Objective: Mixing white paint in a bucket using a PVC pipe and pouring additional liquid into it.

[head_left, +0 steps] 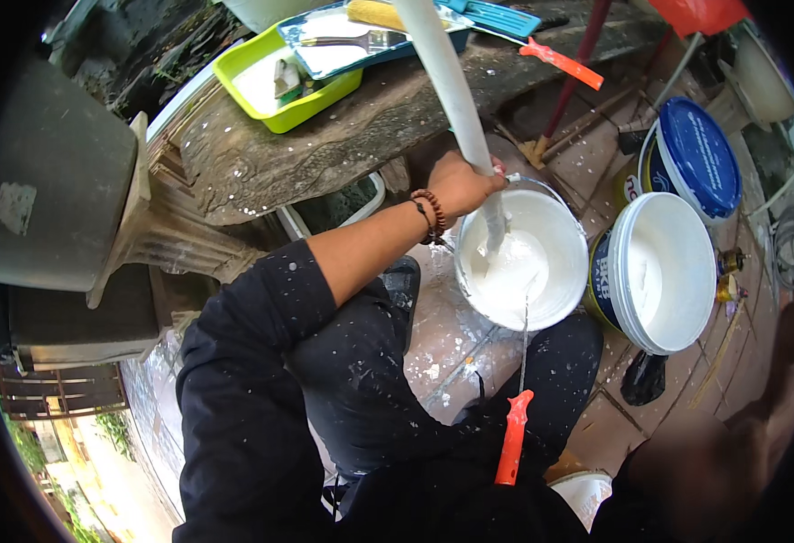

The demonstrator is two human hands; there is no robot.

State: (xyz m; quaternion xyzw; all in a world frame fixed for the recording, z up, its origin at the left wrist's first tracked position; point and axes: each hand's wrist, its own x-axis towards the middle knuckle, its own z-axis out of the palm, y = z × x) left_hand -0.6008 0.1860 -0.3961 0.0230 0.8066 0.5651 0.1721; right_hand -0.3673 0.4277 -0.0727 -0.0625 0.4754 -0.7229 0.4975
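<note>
My left hand [463, 184] is closed round a thick pale pole [451, 81], close above the rim of an open white bucket [560, 213]. The pole's paint-coated lower end stands in the white paint [515, 271] inside. A thin metal rod with an orange handle [511, 439] leans over the bucket's near rim, its handle toward me and its far end in the bucket. The bucket stands on the floor between my knees. At the lower right a dim, smeared brown shape may be part of my right arm, but no right hand can be made out.
Right of the bucket stand another open paint bucket [664, 271] and one with a blue lid [698, 158]. A wooden bench [388, 118] carries a lime-green tray [317, 110], a blue tray, a paintbrush [361, 41] and an orange-handled tool [562, 63]. Grey planters [62, 181] stand left.
</note>
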